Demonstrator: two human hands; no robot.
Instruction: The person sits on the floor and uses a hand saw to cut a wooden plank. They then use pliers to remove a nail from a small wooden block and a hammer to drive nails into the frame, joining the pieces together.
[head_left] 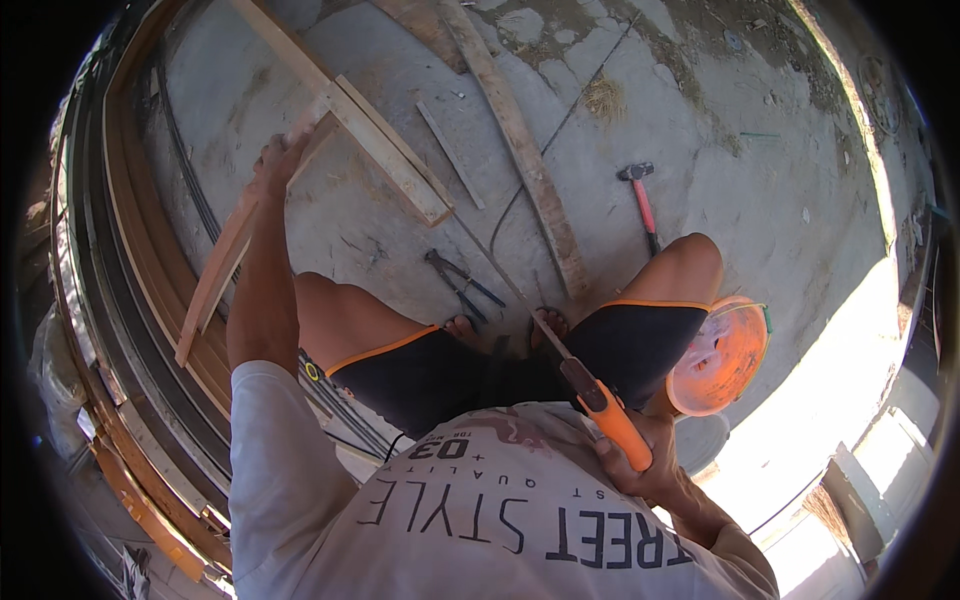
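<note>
1. Orange-handled saw [578,376], as it appears to be, is held out over the lap, its thin blade [515,290] aimed forward at the near end of a timber piece [385,155]; whether the two touch cannot be told.
2. Its handle is wrapped by the right hand [660,462], closed around the grip.
3. By the left hand [278,168], partly curled, the wood is touched where a slanting board [218,270] meets the timber; how firmly it is gripped cannot be told.
4. The timber piece could be twisted or shifted if it were steadied by that hand alone.
5. The blade could be bent or jammed if it were pushed askew.
6. Exposed toes [462,328] could be nicked if control were lost, since the blade is held so near them.
7. The pincers [450,271] and hammer [643,200] could be knocked if a foot were moved carelessly.
</note>
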